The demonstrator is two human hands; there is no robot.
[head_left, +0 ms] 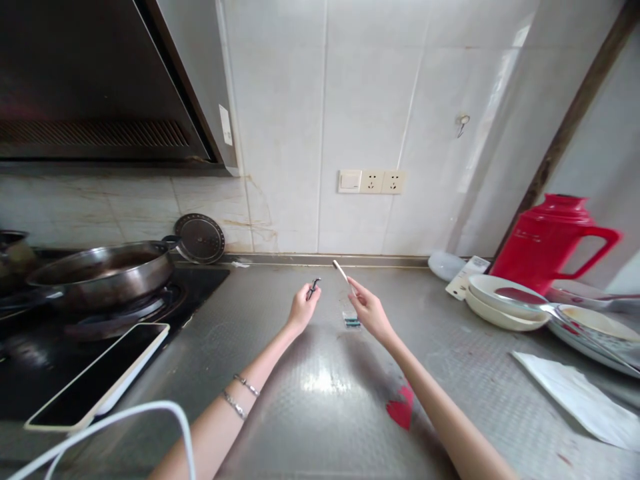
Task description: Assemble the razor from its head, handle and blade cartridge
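Above the middle of the metal counter, my left hand pinches a small dark metal item with a bent tip. Its exact kind is too small to tell. My right hand, just to the right, has its fingers closed on a thin white stick that points up and to the left. The two held items are apart. Beneath and between the hands, a small clear packet with dark green pieces lies on the counter, near the right fingertips.
At left, a steel pan sits on the stove, with a phone and white cable nearer me. At right stand a red thermos, stacked bowls and a white paper sheet. Sockets are on the wall.
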